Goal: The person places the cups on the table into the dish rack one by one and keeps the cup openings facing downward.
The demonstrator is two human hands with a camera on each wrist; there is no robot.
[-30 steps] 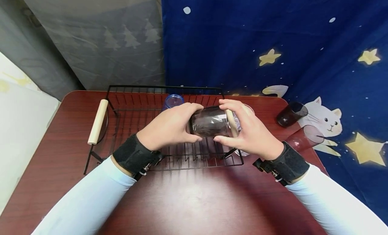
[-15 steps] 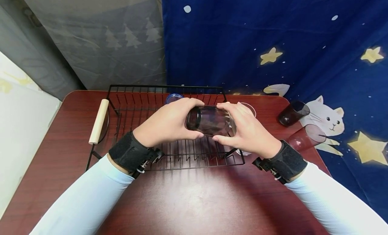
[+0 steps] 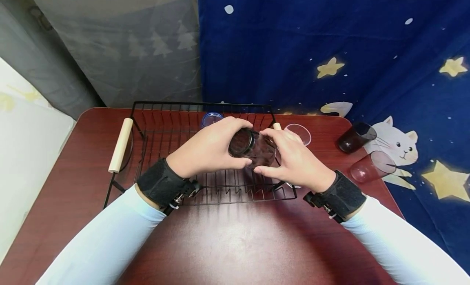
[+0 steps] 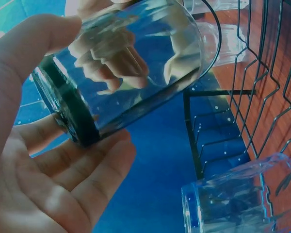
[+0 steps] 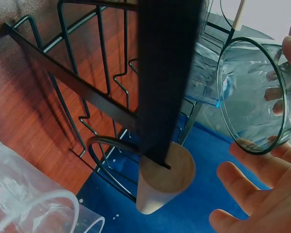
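A dark tinted glass (image 3: 265, 149) is held in the air over the black wire dish rack (image 3: 220, 203), lying sideways and tilted. My left hand (image 3: 210, 148) grips its thick base end, thumb on the near side. At the rim end, my right hand (image 3: 302, 161) curls its fingers and thumb about the wall. The left wrist view shows the tinted glass (image 4: 140, 58) with its dark base near the left palm. Its round mouth opens toward the right wrist camera. Behind the left hand, a blue glass (image 3: 211, 118) stands upside down in the rack, its lower part hidden.
The rack has wooden handles, the left handle (image 3: 121, 146) in full sight. Just beyond the right hand stands a clear glass with a pink rim (image 3: 298, 134). Farther right are a dark glass (image 3: 354, 137) and a pinkish glass (image 3: 371, 166), near the table edge.
The held glass has turned so its base now faces more toward the head camera. The right hand has shifted slightly left, uncovering more of the pink-rimmed glass and the right handle.
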